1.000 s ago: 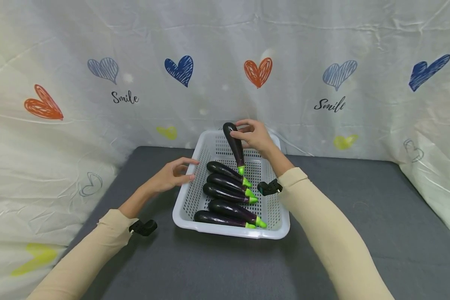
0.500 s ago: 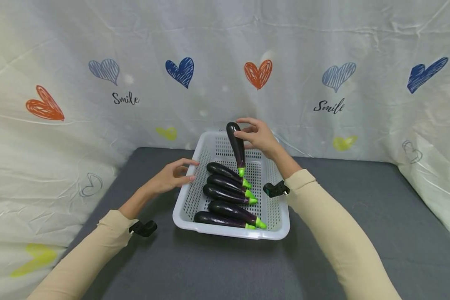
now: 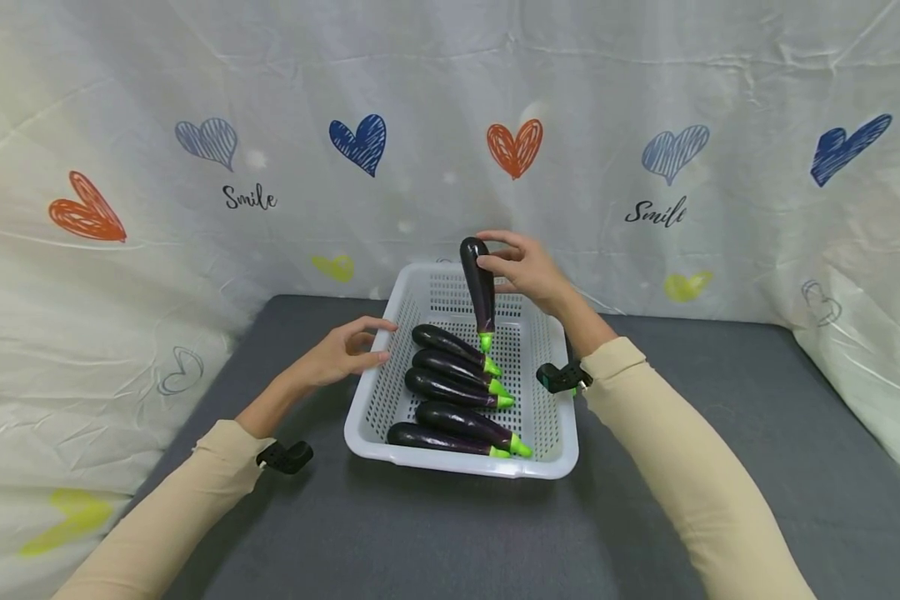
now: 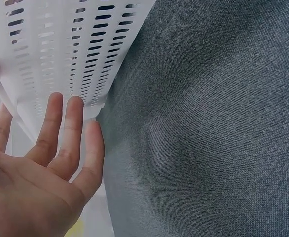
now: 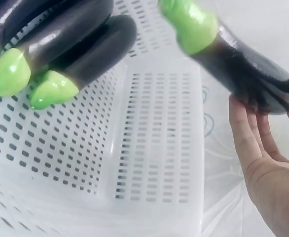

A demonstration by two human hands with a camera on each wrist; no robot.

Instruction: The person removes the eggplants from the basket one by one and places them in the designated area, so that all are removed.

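Observation:
My right hand (image 3: 528, 271) pinches an eggplant (image 3: 478, 287) near its rounded dark end, thumb on one side and fingers on the other. It hangs with its green stem end down over the far part of a white perforated plastic basket (image 3: 457, 467). In the right wrist view the fingertips touch the eggplant's glossy skin (image 5: 248, 69). Several more eggplants (image 3: 450, 385) lie in the basket, stem ends to the right. My left hand (image 3: 337, 354) is at the basket's left rim, fingers loosely bent. In the left wrist view those fingers (image 4: 68, 138) lie along the basket's outer wall (image 4: 92, 44).
The basket stands on a grey cloth-covered table (image 3: 450, 542). A whitish curtain (image 3: 435, 67) printed with hearts hangs right behind it and along the left side. A black camera sits on each wrist, the right one (image 3: 562, 377) overlapping the basket's right rim.
My right hand has moved a little to the right and slightly up, carrying the held eggplant along. The left hand, the basket and the lying eggplants have stayed in place.

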